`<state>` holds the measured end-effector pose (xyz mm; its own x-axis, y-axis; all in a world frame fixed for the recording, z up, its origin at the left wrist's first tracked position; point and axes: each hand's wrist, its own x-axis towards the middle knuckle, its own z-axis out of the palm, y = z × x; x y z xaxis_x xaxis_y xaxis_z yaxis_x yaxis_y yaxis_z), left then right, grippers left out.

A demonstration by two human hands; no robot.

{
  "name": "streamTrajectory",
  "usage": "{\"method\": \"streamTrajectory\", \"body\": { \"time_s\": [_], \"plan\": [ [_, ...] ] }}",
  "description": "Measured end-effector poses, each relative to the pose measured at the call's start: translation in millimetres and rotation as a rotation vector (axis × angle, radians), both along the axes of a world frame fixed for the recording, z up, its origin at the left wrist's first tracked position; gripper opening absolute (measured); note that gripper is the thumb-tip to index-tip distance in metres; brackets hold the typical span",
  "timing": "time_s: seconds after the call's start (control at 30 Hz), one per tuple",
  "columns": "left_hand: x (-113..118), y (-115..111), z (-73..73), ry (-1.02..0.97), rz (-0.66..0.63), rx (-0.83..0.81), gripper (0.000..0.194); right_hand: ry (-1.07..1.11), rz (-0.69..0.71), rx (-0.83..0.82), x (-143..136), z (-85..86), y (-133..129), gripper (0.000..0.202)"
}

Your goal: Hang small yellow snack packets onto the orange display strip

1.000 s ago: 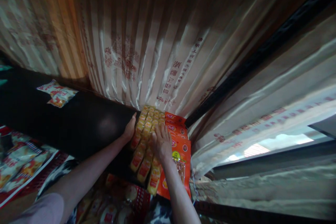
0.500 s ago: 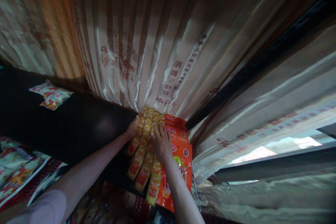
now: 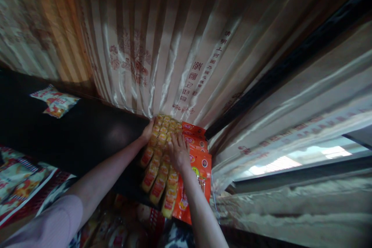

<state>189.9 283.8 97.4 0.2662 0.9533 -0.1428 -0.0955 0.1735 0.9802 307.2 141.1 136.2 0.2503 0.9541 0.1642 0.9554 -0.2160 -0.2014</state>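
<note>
Rows of small yellow snack packs point(image 3: 159, 170) with red labels lie on the black shelf point(image 3: 110, 131), reaching from its back to its front edge. Against the left side of the far packs rests my left hand point(image 3: 148, 130), its fingers stretched out. My right hand point(image 3: 179, 153) lies on top of the packs along their right side, fingers extended and holding nothing. Orange snack bags point(image 3: 200, 166) overlap one another just right of the yellow packs. My right forearm hides part of them.
A white and red snack bag point(image 3: 56, 100) lies at the shelf's left. Pleated printed curtains point(image 3: 171, 66) hang behind, with a dark slanting post point(image 3: 261, 85) at right. Below the shelf are more snack bags point(image 3: 17, 182) at left and a red basket point(image 3: 157, 219).
The view has shifted slightly. My left hand has slid a little toward the back along the packs' side. My right hand stays on top of the packs, near their right edge.
</note>
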Motion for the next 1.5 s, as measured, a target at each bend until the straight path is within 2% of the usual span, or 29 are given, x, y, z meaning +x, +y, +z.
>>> {"method": "streamTrajectory", "body": {
  "time_s": [0.13,0.27,0.4,0.5,0.6,0.7,0.87,1.1,1.2,1.3,1.4,1.5],
  "plan": [
    [-28,-16,5.8,-0.03,0.037,0.013,0.067,0.079,-0.001,0.191,0,6.7,-16,0.049],
    [-59,-66,-5.2,0.016,0.011,0.133,0.064,0.169,-0.053,0.399,-13,5.8,-50,0.051],
    [-78,-123,-21.6,0.072,0.05,0.215,0.069,0.197,-0.109,0.505,-43,-8.5,-94,0.047],
    [-80,-148,-27.6,0.184,0.031,0.31,0.07,0.135,-0.13,0.52,-67,-25.1,-119,0.052],
    [-74,-156,-29.1,0.337,0.019,0.461,0.068,0.057,-0.118,0.486,-82,-41.5,-128,0.06],
    [-66,-157,-29.4,0.478,-0.011,0.612,0.062,0.027,-0.111,0.464,-85,-51.7,-123,0.056],
    [-61,-159,-31.6,0.623,-0.017,0.734,0.054,0.046,-0.119,0.431,-83,-55.5,-110,0.049],
    [-64,-157,-37.9,0.67,-0.031,0.889,0.046,0.055,-0.142,0.426,-87,-59.6,-110,0.048],
    [-64,-157,-36.0,0.657,-0.055,0.89,0.044,0.07,-0.156,0.414,-89,-59.3,-108,0.049],
    [-66,-162,-33.4,0.582,-0.007,0.813,0.045,0.086,-0.147,0.405,-88,-56.3,-107,0.049],
    [-74,-175,-34.4,0.508,0.039,0.76,0.048,0.085,-0.136,0.408,-86,-52.8,-111,0.053],
    [-91,-193,-38.4,0.519,0.073,0.743,0.05,0.087,-0.123,0.399,-87,-49.7,-119,0.057]
  ]
}}
